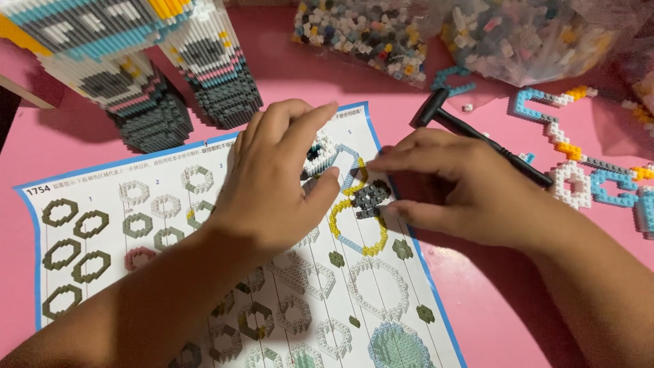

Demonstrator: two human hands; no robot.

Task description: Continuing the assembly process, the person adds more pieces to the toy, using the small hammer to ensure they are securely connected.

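A small ring of white and dark building bricks (319,154) sits pinched under the curled fingers of the left hand (276,187), near the top edge of a blue-bordered printed instruction sheet (102,225) lying on a pink tabletop (477,307). Just beside it, the right hand (456,187) pinches a dark grey brick cluster (371,197) between thumb and forefinger, over a flat ring of yellow and pale blue bricks (357,228). A black plastic hammer-shaped tool (477,133) lies behind the right hand, its handle partly covered. Open pink surface shows only right of the sheet's lower half. Tall stacked-brick towers in white, grey, pink and teal (143,68) are cut off at the top edge, as are two clear bags of loose mixed bricks (436,34). Chains of blue, white and orange brick rings (593,170) run off the right edge. Both forearms hide parts of the sheet.
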